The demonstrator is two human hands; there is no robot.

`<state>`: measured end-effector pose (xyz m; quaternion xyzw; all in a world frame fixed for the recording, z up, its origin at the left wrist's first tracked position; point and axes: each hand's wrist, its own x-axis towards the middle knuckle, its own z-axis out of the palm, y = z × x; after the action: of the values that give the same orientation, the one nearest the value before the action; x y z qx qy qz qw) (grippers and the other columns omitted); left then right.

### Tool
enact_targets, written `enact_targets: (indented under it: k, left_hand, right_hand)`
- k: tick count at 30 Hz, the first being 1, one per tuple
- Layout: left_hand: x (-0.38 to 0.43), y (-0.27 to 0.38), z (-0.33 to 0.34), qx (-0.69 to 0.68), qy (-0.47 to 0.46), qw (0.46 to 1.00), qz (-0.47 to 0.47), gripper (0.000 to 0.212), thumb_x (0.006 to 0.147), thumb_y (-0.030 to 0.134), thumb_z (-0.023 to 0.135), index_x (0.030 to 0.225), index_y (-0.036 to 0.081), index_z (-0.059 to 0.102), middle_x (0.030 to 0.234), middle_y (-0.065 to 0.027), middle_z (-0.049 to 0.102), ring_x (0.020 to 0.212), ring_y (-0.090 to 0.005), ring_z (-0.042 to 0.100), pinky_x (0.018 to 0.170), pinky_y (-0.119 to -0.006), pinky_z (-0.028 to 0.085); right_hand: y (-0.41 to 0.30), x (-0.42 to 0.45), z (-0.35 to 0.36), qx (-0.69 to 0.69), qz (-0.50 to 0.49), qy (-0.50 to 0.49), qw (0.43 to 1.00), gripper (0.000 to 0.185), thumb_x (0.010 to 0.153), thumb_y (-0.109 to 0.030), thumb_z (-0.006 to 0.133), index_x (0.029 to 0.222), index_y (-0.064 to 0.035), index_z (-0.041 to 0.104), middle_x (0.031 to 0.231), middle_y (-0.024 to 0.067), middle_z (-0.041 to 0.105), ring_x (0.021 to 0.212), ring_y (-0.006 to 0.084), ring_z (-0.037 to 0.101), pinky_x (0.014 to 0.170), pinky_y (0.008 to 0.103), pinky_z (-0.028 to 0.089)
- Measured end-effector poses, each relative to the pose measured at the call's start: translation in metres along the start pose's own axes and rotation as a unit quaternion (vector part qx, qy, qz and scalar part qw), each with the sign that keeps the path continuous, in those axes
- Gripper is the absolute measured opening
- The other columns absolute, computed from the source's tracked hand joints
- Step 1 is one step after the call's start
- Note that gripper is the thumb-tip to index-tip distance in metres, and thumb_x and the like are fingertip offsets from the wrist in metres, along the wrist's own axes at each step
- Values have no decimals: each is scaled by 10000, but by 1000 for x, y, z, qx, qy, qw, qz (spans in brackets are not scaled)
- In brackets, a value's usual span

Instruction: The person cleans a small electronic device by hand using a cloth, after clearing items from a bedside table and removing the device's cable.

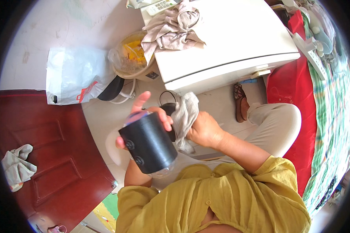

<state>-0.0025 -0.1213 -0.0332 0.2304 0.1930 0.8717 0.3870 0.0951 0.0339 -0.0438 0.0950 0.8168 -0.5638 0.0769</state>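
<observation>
My left hand (160,115) grips a clear vessel wrapped in a black sleeve (153,142) with two round snaps. It is tilted, its clear base (162,172) showing below the sleeve near my lap. My index finger points up past the other end. In my right hand (205,129) is a bunched grey cloth (185,119), held just right of the sleeve. Partly hidden behind the cloth and my left fingers is a dark object (169,109) with a thin black loop; I cannot tell what it is or whether it is held.
Ahead stands a white cabinet (227,32) with a crumpled beige cloth (175,29) and a remote control (161,6). Left of it are a lined waste bin (147,74) and a white plastic bag (75,72). A dark red door (55,145) is at left, a bed with red fabric (291,87) at right.
</observation>
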Motion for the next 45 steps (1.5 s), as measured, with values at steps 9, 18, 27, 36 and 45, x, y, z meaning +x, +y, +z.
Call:
enact_targets:
  k: [9, 18, 27, 36, 45]
  left_hand:
    - [-1, 0, -1, 2, -18, 1000, 17, 1177, 602, 641, 726, 1406, 5, 148, 1003, -254, 527, 874, -332, 586, 924, -428, 401]
    - [4, 4, 0, 25, -32, 999, -1, 1121, 627, 620, 720, 1430, 52, 183, 1063, -181, 496, 887, -277, 521, 923, -418, 317]
    - [4, 18, 7, -98, 72, 989, 84, 977, 657, 481, 754, 1371, 0, 294, 1088, -137, 479, 917, -226, 518, 973, -370, 337]
    - [9, 17, -2, -88, 72, 983, 147, 1082, 671, 634, 673, 1399, -4, 190, 1228, -184, 435, 1109, -287, 486, 1064, -418, 269]
    - [12, -15, 19, 58, 197, 975, 85, 1095, 688, 716, 578, 1401, -18, 188, 1264, -165, 446, 1186, -305, 438, 1051, -443, 317]
  right_hand:
    - [26, -29, 5, 218, -44, 7, 975, 328, 806, -155, 597, 1103, -23, 553, 1005, 126, 636, 937, 257, 609, 852, 369, 477]
    - [7, -23, -33, 48, -217, 123, 967, 309, 766, -131, 683, 1048, -50, 589, 928, 124, 642, 829, 281, 638, 746, 356, 506]
    - [22, -28, 19, -7, -152, 14, 988, 240, 745, -125, 651, 973, -58, 616, 894, 154, 638, 793, 338, 618, 707, 358, 501]
    - [18, -34, 29, 205, -112, 60, 971, 385, 712, -69, 718, 1061, -11, 567, 1006, 65, 617, 930, 155, 589, 849, 323, 466]
    - [20, 18, 17, 150, -88, 106, 979, 590, 690, -149, 716, 1196, -18, 444, 1075, 174, 592, 991, 307, 593, 846, 356, 462]
